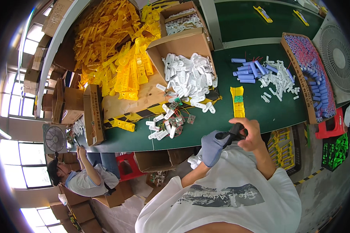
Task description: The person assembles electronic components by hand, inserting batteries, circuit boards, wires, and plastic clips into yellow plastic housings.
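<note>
My left hand (pixel 212 148) wears a grey glove (pixel 212 141) with black fingers and is in front of the table edge. My bare right hand (pixel 251 134) curls its thumb and fingers round the black fingertips of that glove. How the left fingers lie inside is hidden. Just beyond the hands, a yellow plastic strip-shaped case (pixel 237 110) lies lengthwise on the green table (pixel 214 130), a small green circuit board (pixel 238 99) at its middle. Neither hand touches the case.
White plastic covers (pixel 188 75) spill from a cardboard box, near wired circuit boards (pixel 179 121). Yellow cases (pixel 132 70) heap at left. Blue cylindrical cells (pixel 247 72) and small white parts (pixel 278 79) lie at right, beside a box of cells (pixel 319 91). A co-worker (pixel 89 176) sits at far left.
</note>
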